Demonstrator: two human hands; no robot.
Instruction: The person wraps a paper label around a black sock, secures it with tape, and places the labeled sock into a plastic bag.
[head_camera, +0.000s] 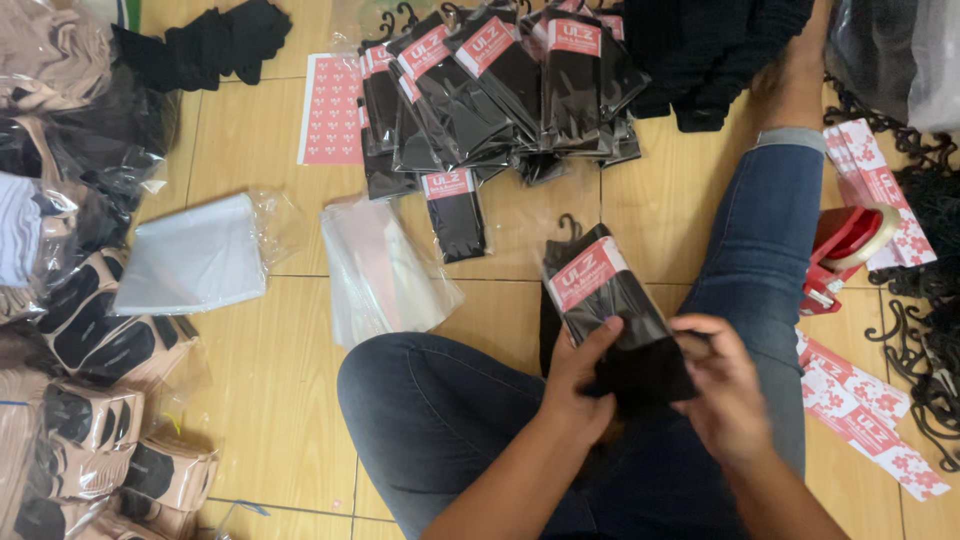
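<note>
Over the lap, head view: both hands grip one black sock pack (612, 320). Left hand (580, 385) pinches its lower left edge, thumb on top; right hand (722, 385) clamps the lower right corner, fingers curled around it. Pack's long axis tilts up-left away from the body, hook end far, red-and-white label (585, 272) on the upper half. Both hands equally close, both at the near end. Pack hangs above the jeans knee (440, 400), off the floor.

Ahead, a fanned pile of same packs (500, 90), red labels at top. One lone pack (455, 210) lies just below the pile. Clear empty bags (385, 270) left of the held pack. Pink label sheet (332, 110) left of pile. Red tape dispenser (845, 255) at right; more label strips (865, 415) below it. Bagged beige-black goods (90, 400) along the left edge.
</note>
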